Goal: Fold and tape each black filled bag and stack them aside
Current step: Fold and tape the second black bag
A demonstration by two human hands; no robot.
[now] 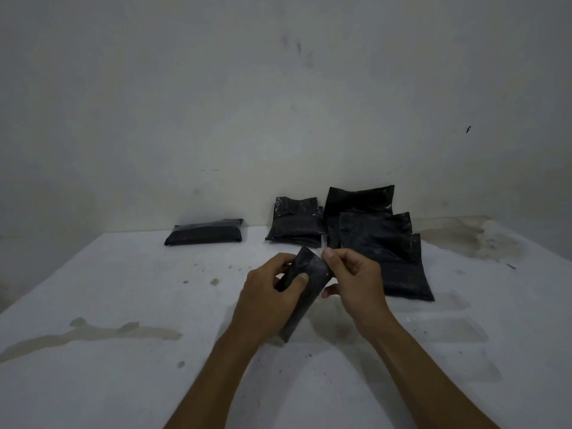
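Upright, the black bag (301,292) runs from near the counter (123,289) up and away; left hand (269,292) fingers curl round it, right hand (353,280) pinches its top edge.

Seven black bags in all, as far as can be seen. One bag (301,292) is held in two hands — left hand (272,300), right hand (356,283). One folded bag (204,233) lies alone at the far left. Two folded bags (295,222) lean stacked against the wall. Three larger flat bags (399,267) overlap in a row at the right — any more hidden behind them cannot be told. One table (123,289) carries them.
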